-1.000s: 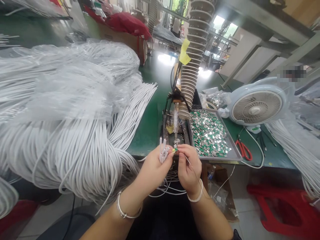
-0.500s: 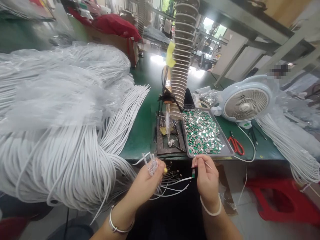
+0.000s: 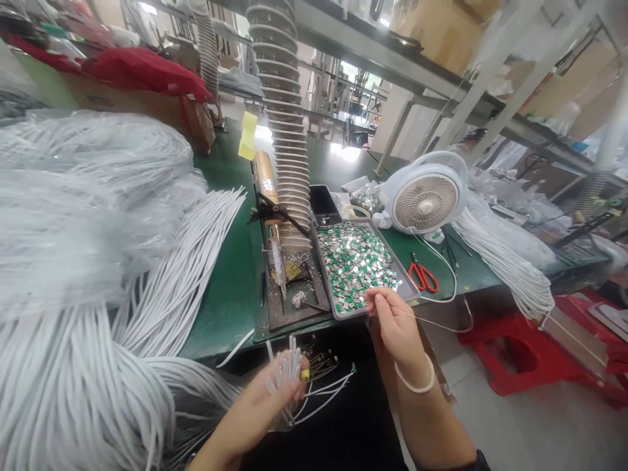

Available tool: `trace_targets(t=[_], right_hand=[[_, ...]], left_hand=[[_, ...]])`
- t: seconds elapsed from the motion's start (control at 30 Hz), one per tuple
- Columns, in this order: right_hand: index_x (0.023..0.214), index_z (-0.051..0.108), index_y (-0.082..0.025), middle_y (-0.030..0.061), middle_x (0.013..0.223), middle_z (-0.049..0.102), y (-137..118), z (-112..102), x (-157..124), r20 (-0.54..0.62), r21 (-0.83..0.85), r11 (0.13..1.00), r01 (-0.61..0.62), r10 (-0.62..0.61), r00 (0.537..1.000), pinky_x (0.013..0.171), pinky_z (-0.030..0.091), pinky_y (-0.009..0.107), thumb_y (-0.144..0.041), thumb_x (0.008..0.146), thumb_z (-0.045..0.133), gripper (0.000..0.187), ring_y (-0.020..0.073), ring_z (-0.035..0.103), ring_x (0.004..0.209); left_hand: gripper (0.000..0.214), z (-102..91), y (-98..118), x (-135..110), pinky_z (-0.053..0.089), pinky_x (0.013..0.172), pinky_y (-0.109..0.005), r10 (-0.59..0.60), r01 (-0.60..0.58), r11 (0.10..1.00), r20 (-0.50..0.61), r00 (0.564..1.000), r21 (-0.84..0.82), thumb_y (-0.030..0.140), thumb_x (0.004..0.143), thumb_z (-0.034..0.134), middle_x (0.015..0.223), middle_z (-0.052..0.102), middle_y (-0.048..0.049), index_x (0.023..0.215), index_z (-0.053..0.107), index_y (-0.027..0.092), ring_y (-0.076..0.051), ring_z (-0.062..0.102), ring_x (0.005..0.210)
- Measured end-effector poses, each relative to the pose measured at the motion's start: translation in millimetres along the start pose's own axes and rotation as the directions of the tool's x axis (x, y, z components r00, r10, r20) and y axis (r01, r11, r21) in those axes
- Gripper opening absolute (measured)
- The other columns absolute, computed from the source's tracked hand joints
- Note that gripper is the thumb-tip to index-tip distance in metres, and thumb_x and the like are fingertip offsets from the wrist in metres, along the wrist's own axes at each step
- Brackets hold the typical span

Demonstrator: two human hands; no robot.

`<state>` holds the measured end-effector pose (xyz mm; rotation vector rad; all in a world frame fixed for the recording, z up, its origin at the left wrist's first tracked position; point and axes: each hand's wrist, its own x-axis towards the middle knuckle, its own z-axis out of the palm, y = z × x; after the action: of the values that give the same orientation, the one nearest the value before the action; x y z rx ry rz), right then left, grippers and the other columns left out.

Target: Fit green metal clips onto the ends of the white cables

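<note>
My left hand [image 3: 258,409] is low at the bench's front edge, shut on a bunch of thin white cable ends [image 3: 283,374] with a small yellow tip showing by the fingers. My right hand [image 3: 392,324] is at the front corner of a metal tray [image 3: 324,278] of small green and silver pieces, pinching a fine wire [image 3: 432,320]. The hand appears to hover over the tray's rim. Short wires with dark ends [image 3: 321,366] lie beside my left hand. A soldering iron [image 3: 278,258] stands in a holder left of the tray.
A huge bundle of white cable [image 3: 98,327] in plastic fills the left. Right of the tray are red scissors [image 3: 422,278], a white fan [image 3: 426,199] and another white cable bundle [image 3: 505,265]. A ribbed duct [image 3: 279,131] rises behind the iron. Red stools [image 3: 510,356] stand on the floor.
My right hand has risen from beside the lap to the tray's front corner. My left hand has dropped lower with its bunch. The whole view has swung upward and left.
</note>
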<state>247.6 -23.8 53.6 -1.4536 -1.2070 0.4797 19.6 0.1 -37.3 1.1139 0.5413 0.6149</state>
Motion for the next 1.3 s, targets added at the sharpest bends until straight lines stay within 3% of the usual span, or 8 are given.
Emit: trace_targets(t=[0.07,0.17,0.27,0.37,0.6,0.87,1.07,1.3], right_hand=[[0.089,0.06,-0.018,0.0061,0.084,0.063,-1,-4,8,0.097,-0.319,0.939,0.129,-0.103,0.99,0.075,0.046,0.032,-0.027,0.087,0.043,0.019,0.0183,0.059,0.08],[0.093,0.059,-0.017,0.0084,0.09,0.064,1,-9,21,0.216,-0.624,0.761,0.177,-0.05,0.975,0.074,0.044,0.034,-0.025,0.085,0.047,0.016,0.0212,0.059,0.08],[0.09,0.059,-0.017,0.0075,0.085,0.063,6,-10,34,0.316,-0.754,0.617,0.227,0.038,0.948,0.069,0.044,0.033,-0.025,0.084,0.051,0.013,0.023,0.06,0.079],[0.088,0.06,-0.017,0.0075,0.088,0.064,11,-5,42,0.372,-0.761,0.591,0.268,0.06,0.926,0.07,0.043,0.031,-0.022,0.083,0.051,0.011,0.0225,0.06,0.083],[0.076,0.057,-0.018,0.0062,0.076,0.061,15,11,43,0.376,-0.711,0.628,0.316,-0.04,0.926,0.065,0.042,0.029,-0.02,0.086,0.041,0.02,0.0193,0.057,0.072],[0.084,0.058,-0.018,0.0078,0.077,0.063,14,16,34,0.127,-0.569,0.753,0.331,-0.317,0.94,0.066,0.045,0.032,-0.023,0.087,0.041,0.018,0.0199,0.059,0.071],[0.091,0.056,-0.02,-0.001,0.064,0.055,-7,30,3,0.137,-0.218,0.952,0.215,-0.188,0.973,0.056,0.046,0.027,-0.024,0.089,0.044,0.013,0.0129,0.055,0.055],[0.088,0.055,-0.02,-0.0034,0.062,0.051,-14,58,-20,0.194,-0.029,0.994,0.105,-0.098,0.976,0.052,0.045,0.023,-0.025,0.091,0.042,0.014,0.0098,0.052,0.052]], left_hand=[[0.03,3.1,3,-2,0.035,0.06,-0.024,0.042,-0.044,0.995,-0.033,0.999,-0.085,0.044,0.079,0.061,0.065,0.052,0.0007,0.095,0.059,0.018,-0.011,0.045,0.061],[0.032,11.2,13,-5,0.031,0.055,-0.023,0.047,-0.07,0.975,-0.111,0.993,-0.212,0.043,0.075,0.067,0.059,0.05,0.0022,0.091,0.059,0.017,-0.009,0.043,0.055],[0.036,19.5,22,-5,0.029,0.051,-0.022,0.035,-0.099,0.955,-0.224,0.974,-0.28,0.044,0.069,0.072,0.054,0.05,0.0025,0.087,0.06,0.015,-0.009,0.042,0.052],[0.034,25.9,30,-3,0.03,0.052,-0.023,0.03,-0.149,0.934,-0.344,0.938,-0.325,0.039,0.066,0.076,0.058,0.051,0.002,0.084,0.061,0.014,-0.008,0.042,0.051],[0.032,32.1,41,2,0.031,0.052,-0.024,0.037,-0.24,0.908,-0.507,0.861,-0.342,0.035,0.063,0.078,0.061,0.051,0.0028,0.08,0.061,0.013,-0.007,0.041,0.051],[0.028,34.5,52,8,0.028,0.049,-0.023,0.065,-0.259,0.926,-0.558,0.828,-0.276,0.034,0.069,0.073,0.056,0.045,0.0053,0.077,0.056,0.013,-0.006,0.036,0.05],[0.026,37.3,50,13,0.027,0.047,-0.022,0.084,-0.215,0.96,-0.546,0.833,-0.179,0.036,0.076,0.066,0.05,0.04,0.0075,0.077,0.052,0.014,-0.006,0.033,0.047],[0.022,41.4,53,14,0.028,0.047,-0.02,0.065,-0.169,0.973,-0.506,0.86,-0.161,0.035,0.08,0.062,0.052,0.037,0.0084,0.083,0.055,0.015,-0.005,0.031,0.047]])
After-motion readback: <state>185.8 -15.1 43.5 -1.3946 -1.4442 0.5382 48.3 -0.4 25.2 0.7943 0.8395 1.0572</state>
